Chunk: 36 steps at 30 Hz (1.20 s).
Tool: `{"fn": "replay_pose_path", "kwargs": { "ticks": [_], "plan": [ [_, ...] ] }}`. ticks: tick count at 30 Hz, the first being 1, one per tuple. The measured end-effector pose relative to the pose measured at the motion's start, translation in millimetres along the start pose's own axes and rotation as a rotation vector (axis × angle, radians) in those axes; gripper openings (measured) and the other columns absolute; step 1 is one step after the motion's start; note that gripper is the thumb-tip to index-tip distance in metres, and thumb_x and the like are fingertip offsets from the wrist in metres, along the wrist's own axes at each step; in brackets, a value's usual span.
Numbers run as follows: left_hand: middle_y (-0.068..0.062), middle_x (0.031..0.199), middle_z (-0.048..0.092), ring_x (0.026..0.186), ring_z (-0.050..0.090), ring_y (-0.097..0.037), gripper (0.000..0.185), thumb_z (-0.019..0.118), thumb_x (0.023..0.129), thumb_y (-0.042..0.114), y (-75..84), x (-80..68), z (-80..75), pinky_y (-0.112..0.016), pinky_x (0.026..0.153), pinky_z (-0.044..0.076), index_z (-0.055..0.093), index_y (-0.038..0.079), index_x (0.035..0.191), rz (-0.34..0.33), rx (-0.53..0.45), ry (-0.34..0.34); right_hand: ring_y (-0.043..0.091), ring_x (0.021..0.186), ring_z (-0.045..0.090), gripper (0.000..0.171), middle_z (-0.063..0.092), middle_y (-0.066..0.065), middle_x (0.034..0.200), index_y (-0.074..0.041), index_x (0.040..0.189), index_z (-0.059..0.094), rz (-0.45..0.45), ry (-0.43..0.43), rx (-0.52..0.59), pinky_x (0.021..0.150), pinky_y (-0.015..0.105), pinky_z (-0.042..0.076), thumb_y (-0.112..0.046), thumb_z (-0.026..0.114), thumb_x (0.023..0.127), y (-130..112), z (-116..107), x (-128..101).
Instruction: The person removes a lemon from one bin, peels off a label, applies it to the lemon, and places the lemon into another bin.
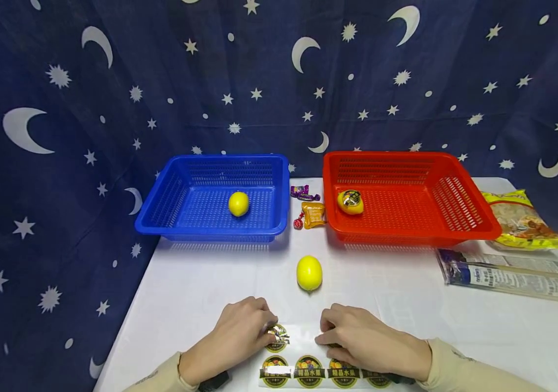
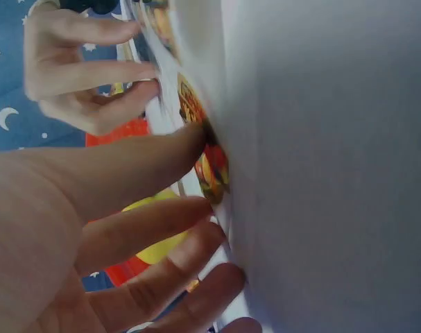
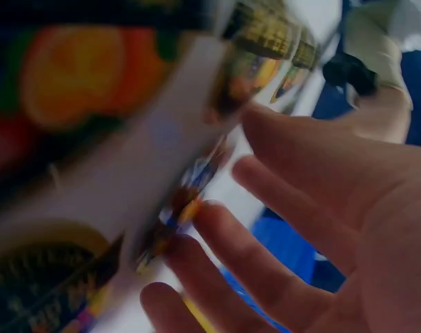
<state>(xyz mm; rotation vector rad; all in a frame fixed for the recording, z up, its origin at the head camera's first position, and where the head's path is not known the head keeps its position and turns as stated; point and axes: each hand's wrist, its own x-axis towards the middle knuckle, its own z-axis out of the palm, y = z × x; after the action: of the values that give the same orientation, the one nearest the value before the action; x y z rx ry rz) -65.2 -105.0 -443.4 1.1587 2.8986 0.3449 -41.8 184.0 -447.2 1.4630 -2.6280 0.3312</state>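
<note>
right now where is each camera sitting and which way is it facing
Head: worn on the head, looking forward and down over the white table at the sticker sheet, lemon and both baskets; both hands and sleeves show.
Left wrist: at the left hand, looking along its fingers pressed to the sticker sheet; the right hand shows beyond.
Right wrist: at the right hand, close and blurred, looking past its fingers at the stickers; the other arm shows.
Shared: both wrist views see the sticker sheet.

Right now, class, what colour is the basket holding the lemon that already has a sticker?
Red: the basket on the right, clearest in the head view.
</note>
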Motion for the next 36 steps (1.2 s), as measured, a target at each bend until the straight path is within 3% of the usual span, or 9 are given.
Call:
{"fn": "replay_pose_path", "kwargs": {
  "ticks": [6, 9, 11, 15, 21, 25, 29, 32, 36],
  "plan": [
    [0.013, 0.076, 0.063, 0.067, 0.049, 0.001, 0.012, 0.087, 0.078, 0.028, 0.8, 1.0, 0.9, -0.017, 0.053, 0.035, 0.076, 0.025, 0.081, 0.011, -0.064, 0.014, 0.003, 0.077, 0.041, 0.02, 0.053, -0.012, 0.088, -0.033, 0.091, 0.075, -0.004, 0.028, -0.038, 0.064, 0.013, 0.036, -0.023, 0.086, 0.079, -0.7, 8.6, -2.0],
    [0.018, 0.071, 0.058, 0.065, 0.045, 0.004, 0.018, 0.086, 0.08, 0.025, -0.1, 3.2, -2.2, -0.016, 0.055, 0.035, 0.068, 0.028, 0.078, 0.007, -0.128, -0.018, 0.003, 0.078, 0.042, 0.019, 0.054, -0.012, 0.088, -0.033, 0.091, 0.075, 0.002, 0.011, -0.019, 0.064, 0.012, 0.035, -0.022, 0.085, 0.08, -0.2, 7.2, -1.4],
    [0.021, 0.07, 0.056, 0.063, 0.044, 0.005, 0.02, 0.084, 0.083, 0.024, -1.5, 5.6, -7.1, -0.017, 0.057, 0.036, 0.065, 0.03, 0.079, 0.001, -0.212, -0.065, 0.002, 0.078, 0.041, 0.018, 0.054, -0.012, 0.087, -0.033, 0.092, 0.076, 0.007, 0.001, -0.007, 0.064, 0.011, 0.035, -0.022, 0.085, 0.081, 0.1, 5.7, -0.7],
    [0.02, 0.075, 0.061, 0.063, 0.05, 0.005, 0.016, 0.077, 0.09, 0.02, -7.4, 14.0, -20.9, -0.017, 0.059, 0.043, 0.064, 0.028, 0.084, -0.023, -0.478, -0.141, 0.001, 0.077, 0.042, 0.018, 0.055, -0.014, 0.087, -0.033, 0.095, 0.078, 0.021, -0.016, 0.024, 0.063, 0.011, 0.033, -0.023, 0.084, 0.082, 0.0, 3.3, 1.2],
    [-0.003, 0.091, 0.073, 0.069, 0.065, -0.011, 0.005, 0.068, 0.097, 0.01, -13.4, 51.6, -25.2, -0.022, 0.058, 0.053, 0.069, 0.013, 0.101, -0.096, -0.851, -0.057, -0.005, 0.072, 0.048, 0.008, 0.059, -0.016, 0.082, -0.028, 0.089, 0.077, 0.155, -0.035, 0.167, 0.061, 0.013, 0.041, -0.027, 0.082, 0.084, 7.8, -4.8, 10.0],
    [-0.014, 0.1, 0.073, 0.068, 0.07, -0.024, 0.016, 0.069, 0.096, 0.007, -13.9, 83.8, -16.3, -0.028, 0.055, 0.055, 0.068, 0.003, 0.111, -0.181, -0.982, 0.035, -0.004, 0.065, 0.045, 0.025, 0.056, -0.013, 0.076, -0.021, 0.091, 0.067, 0.343, 0.098, 0.232, 0.06, 0.016, 0.039, -0.033, 0.086, 0.081, 26.0, -10.2, 18.9],
    [-0.017, 0.107, 0.071, 0.071, 0.071, -0.028, 0.021, 0.072, 0.093, 0.005, -13.2, 106.1, -8.7, -0.041, 0.06, 0.061, 0.067, 0.002, 0.113, -0.259, -1.039, 0.124, 0.004, 0.074, 0.059, 0.061, 0.066, -0.004, 0.093, -0.011, 0.125, 0.06, 0.496, 0.197, 0.243, 0.066, 0.024, 0.046, -0.04, 0.088, 0.079, 45.7, -9.2, 27.2],
    [-0.017, 0.107, 0.072, 0.07, 0.07, -0.018, 0.02, 0.074, 0.091, 0.005, -12.0, 114.3, -5.1, -0.042, 0.062, 0.062, 0.068, 0.003, 0.11, -0.284, -1.018, 0.154, 0.008, 0.083, 0.067, 0.081, 0.072, 0.002, 0.112, -0.009, 0.147, 0.05, 0.546, 0.166, 0.257, 0.074, 0.031, 0.051, -0.045, 0.084, 0.082, 56.0, -5.4, 30.6],
    [-0.013, 0.098, 0.075, 0.065, 0.067, -0.011, 0.017, 0.077, 0.09, 0.01, -10.6, 117.6, -0.8, -0.031, 0.056, 0.058, 0.069, 0.007, 0.105, -0.292, -0.941, 0.141, 0.006, 0.081, 0.067, 0.071, 0.074, 0.001, 0.108, -0.012, 0.146, 0.057, 0.529, 0.136, 0.267, 0.076, 0.029, 0.05, -0.044, 0.08, 0.087, 63.3, -1.4, 31.3]
  ]
}}
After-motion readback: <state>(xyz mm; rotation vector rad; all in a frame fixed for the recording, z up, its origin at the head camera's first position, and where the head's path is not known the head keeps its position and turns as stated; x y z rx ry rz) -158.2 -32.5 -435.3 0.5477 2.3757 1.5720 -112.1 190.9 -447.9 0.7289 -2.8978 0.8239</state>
